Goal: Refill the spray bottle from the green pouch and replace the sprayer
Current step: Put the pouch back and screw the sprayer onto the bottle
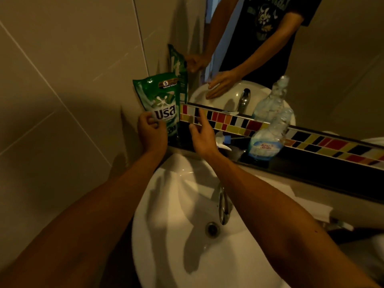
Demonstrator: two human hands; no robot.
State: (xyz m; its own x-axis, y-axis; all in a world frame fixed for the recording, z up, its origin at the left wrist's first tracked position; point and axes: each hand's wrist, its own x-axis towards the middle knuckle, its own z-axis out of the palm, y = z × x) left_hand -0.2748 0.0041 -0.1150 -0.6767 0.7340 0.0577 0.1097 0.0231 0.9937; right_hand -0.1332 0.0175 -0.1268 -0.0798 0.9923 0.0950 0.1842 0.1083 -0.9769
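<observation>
The green pouch [161, 100] stands upright on the dark ledge in the corner, against the wall and the mirror. My left hand [151, 133] grips its lower front. My right hand [202, 135] hovers just right of the pouch with fingers spread, holding nothing. The clear spray bottle [268, 140], without its sprayer and with a pale blue label, stands on the ledge further right. The white and blue sprayer [223, 141] lies on the ledge between my right hand and the bottle.
A white basin [172, 246] with a chrome tap [222, 206] sits below my arms. A band of coloured tiles [234, 121] runs under the mirror [311, 59], which reflects the person, pouch and bottle. Beige wall tiles fill the left.
</observation>
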